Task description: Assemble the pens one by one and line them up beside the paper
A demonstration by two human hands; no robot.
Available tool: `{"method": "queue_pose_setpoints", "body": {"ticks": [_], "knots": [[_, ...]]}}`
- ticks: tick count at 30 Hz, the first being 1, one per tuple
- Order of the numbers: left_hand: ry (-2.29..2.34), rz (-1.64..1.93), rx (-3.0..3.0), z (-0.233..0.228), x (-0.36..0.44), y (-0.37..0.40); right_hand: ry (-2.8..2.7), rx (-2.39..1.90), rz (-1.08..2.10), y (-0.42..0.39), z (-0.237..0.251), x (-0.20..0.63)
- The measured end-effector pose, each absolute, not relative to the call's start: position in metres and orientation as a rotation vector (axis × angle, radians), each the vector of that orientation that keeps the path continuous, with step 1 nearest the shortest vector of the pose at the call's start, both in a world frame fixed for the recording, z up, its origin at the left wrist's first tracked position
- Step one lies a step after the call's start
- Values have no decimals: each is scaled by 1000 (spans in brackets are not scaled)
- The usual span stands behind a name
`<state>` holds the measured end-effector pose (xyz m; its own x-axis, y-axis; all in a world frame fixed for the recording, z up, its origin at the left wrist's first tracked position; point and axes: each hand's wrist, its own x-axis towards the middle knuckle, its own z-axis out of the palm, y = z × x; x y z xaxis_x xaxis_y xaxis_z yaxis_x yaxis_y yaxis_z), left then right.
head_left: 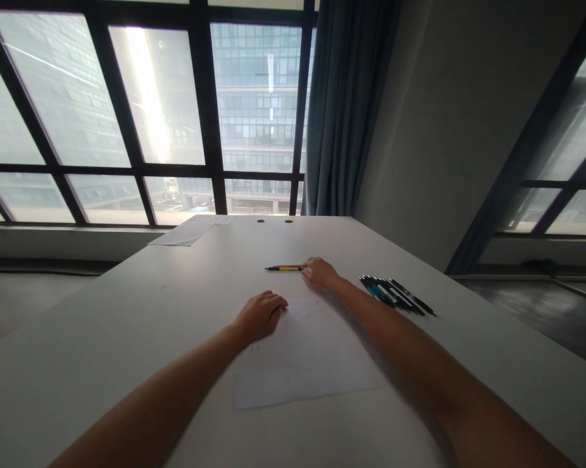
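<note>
My right hand reaches across the table with its fingertips closed at the right end of a slim reddish pencil. Directly in front of that, a black-and-yellow pencil lies almost parallel, its right end close to my thumb. Which of the two the fingers grip is hard to make out. My left hand rests palm down at the left edge of a white sheet of paper, fingers slightly bent and holding nothing. Faint marks show on the sheet.
Right of my right forearm, several dark pens lie side by side in a slanted row. More paper sheets lie at the table's far left corner. Two dark round holes sit near the far edge of the white table.
</note>
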<state>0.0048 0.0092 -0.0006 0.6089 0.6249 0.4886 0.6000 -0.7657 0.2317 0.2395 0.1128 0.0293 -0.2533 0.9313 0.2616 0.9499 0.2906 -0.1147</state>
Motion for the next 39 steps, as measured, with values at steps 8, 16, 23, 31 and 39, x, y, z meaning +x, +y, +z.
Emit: {"method": "queue_pose_setpoints", "body": {"ticks": [8, 16, 23, 31, 39], "knots": [[1033, 905, 2773, -3, 4, 10, -2332, -1667, -110, 123, 26, 204], [1002, 937, 2747, -3, 5, 11, -2293, -1617, -65, 84, 35, 223], [1000, 1054, 2675, 7, 2, 11, -2185, -1111, 216, 30, 30, 234], [1013, 1295, 1885, 7, 15, 19, -2106, -972, 311, 15, 10, 221], [1046, 1413, 1716, 20, 4, 39, -2140, -1248, 172, 20, 4, 232]]}}
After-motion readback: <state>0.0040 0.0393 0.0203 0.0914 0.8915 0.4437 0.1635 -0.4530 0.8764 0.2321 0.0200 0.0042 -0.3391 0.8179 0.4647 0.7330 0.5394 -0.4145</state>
